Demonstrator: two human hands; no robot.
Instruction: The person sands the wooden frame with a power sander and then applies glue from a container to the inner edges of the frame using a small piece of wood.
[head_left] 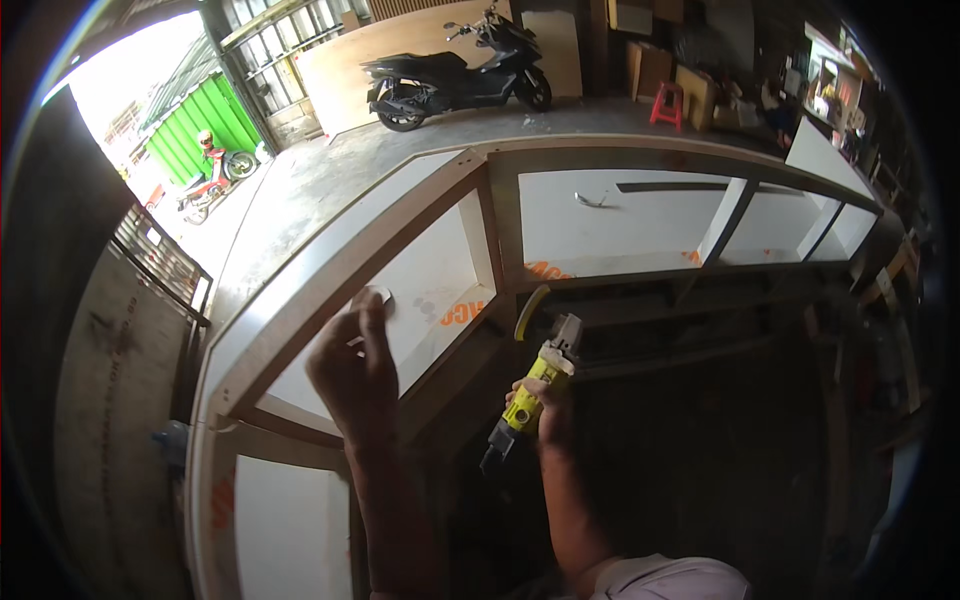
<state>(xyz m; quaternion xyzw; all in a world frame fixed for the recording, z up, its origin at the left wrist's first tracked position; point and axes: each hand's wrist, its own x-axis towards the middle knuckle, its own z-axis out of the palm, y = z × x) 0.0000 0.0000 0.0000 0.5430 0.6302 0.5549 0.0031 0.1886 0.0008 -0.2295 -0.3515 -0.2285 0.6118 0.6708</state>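
Apparent grinding step at the wooden frame
The right hand grasps the yellow grinder near it; left hand curls above, any hold unclear. Next probably calls for angling the disc steadily.

Grinder: bright yellow-green body, dark grey head, black tail end. Disc: yellow along the visible edge. Frame: brown. Panels: white, bold orange print along the lower edges. Sleeve: pale greyish lilac. Behind: black scooter, red stool, light tan board. Outside: red motorbike, bright green ribbed wall.
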